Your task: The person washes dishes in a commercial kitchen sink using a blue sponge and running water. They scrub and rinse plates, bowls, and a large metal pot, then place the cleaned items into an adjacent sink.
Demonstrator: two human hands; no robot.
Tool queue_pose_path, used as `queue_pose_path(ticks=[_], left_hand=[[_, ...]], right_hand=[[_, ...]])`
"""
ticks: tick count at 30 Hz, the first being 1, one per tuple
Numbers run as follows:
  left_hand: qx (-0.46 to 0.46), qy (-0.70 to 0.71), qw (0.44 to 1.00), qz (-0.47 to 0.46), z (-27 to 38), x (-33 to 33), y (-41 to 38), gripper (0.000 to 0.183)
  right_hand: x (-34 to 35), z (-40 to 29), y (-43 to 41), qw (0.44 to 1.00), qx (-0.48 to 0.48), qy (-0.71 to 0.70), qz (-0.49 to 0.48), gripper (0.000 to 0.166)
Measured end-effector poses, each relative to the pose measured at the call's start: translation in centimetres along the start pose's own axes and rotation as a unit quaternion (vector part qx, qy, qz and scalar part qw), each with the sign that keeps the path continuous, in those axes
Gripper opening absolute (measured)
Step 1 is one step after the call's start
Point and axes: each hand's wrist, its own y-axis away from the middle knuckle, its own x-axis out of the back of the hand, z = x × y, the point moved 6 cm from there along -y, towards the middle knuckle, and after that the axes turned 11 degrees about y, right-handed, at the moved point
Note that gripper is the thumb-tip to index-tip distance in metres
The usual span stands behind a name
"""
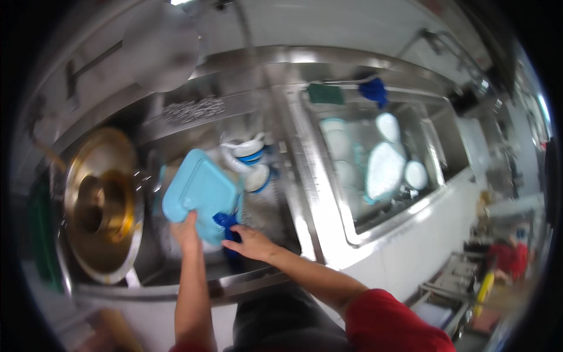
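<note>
My left hand (188, 231) grips the lower edge of a light-blue rectangular dish (200, 185), which is tilted over the left basin of a steel sink (286, 237). My right hand (253, 243) has a wet dark-blue cloth (228, 222) between thumb and fingers, against the dish's lower right side. Behind the dish, white crockery with blue outsides (250, 152) lies in cloudy water. A round white-and-blue bowl (257, 178) rests just in front of it. The dish covers part of what lies in the basin.
A large brass-coloured metal pan (103, 207) leans at the left of the basin. White dishes (385, 171) lie in the right basin, with a green scouring pad (325, 93) and a blue cloth (374, 91) at its back rim. A person in red (508, 259) is at the far right.
</note>
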Motion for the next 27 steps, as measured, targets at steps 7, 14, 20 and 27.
queue_pose_path(ticks=[7, 14, 20, 27], left_hand=[[-0.334, -0.408, 0.773, -0.353, 4.7, -13.3, 11.3, 0.023], [-0.382, -0.433, 0.679, -0.454, 4.5, -20.1, 12.5, 0.033], [-0.136, -0.533, 0.803, -0.229, -4.9, -5.1, -0.2, 0.053], [0.279, -0.259, 0.905, 0.190, -19.1, 15.5, -3.0, 0.024]], right_hand=[[9.9, 0.0, 4.8, 0.794, -0.068, -0.585, 0.153, 0.064], [18.1, 14.0, 15.7, 0.734, -0.098, -0.536, 0.405, 0.007], [21.8, 21.8, 17.5, 0.637, -0.132, -0.625, 0.431, 0.044], [19.6, 22.8, 14.4, 0.605, -0.081, -0.675, 0.415, 0.029]])
